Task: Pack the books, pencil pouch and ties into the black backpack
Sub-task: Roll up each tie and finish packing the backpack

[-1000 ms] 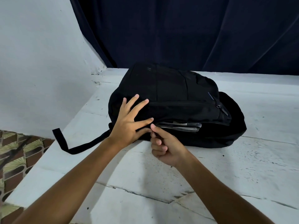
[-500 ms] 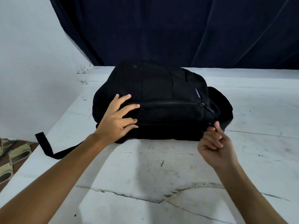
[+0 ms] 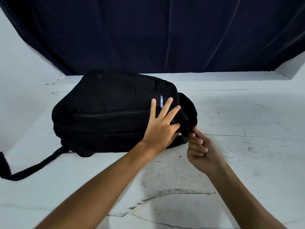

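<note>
Lying on its side on a white, cracked and scuffed table (image 3: 231, 162), the black backpack (image 3: 107, 116) sits left of centre, toward the far edge, where a dark blue curtain (image 3: 148, 33) hangs against pale walls. Its strap (image 3: 33, 167) trails off the near-left, cut by the frame edge. Bare tabletop spreads right and near. The left hand (image 3: 160, 126) presses flat on the bag's right end, fingers spread. The right hand (image 3: 200, 149) curls just beside it, thumb and forefinger pinching a small dark zipper pull (image 3: 191, 129) — hard to make out against the black fabric; the bag's contents stay hidden
</note>
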The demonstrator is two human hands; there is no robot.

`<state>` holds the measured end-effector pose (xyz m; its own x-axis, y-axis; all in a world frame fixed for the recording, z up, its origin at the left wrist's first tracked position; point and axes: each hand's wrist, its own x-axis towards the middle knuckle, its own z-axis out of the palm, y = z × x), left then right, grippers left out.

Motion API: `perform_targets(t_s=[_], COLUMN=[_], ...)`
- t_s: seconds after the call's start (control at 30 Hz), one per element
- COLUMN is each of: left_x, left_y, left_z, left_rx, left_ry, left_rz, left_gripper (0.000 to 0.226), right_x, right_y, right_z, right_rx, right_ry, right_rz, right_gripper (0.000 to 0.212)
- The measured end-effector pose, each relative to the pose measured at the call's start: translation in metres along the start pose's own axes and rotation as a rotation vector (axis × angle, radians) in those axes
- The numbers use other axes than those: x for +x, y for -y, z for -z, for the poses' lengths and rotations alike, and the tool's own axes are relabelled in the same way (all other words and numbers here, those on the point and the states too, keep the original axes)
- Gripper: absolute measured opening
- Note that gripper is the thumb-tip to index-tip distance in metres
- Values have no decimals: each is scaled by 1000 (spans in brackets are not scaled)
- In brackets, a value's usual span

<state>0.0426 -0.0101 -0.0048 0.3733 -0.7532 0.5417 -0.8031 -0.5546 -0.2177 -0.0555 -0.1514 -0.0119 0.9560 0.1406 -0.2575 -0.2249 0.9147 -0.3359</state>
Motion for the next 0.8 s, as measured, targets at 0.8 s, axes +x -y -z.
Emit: perform_targets(t_s=[0.8], left_x=[-23], left_y=[-46], left_z=[43], left_rx=[-1328], left_ry=[-764], left_rz=[1768], left_gripper=[60], right_x=[165], right_y=[133], right_z=[-2], right_rx=[-883], right_ry=[-237], right_rz=[71], right_gripper=[85])
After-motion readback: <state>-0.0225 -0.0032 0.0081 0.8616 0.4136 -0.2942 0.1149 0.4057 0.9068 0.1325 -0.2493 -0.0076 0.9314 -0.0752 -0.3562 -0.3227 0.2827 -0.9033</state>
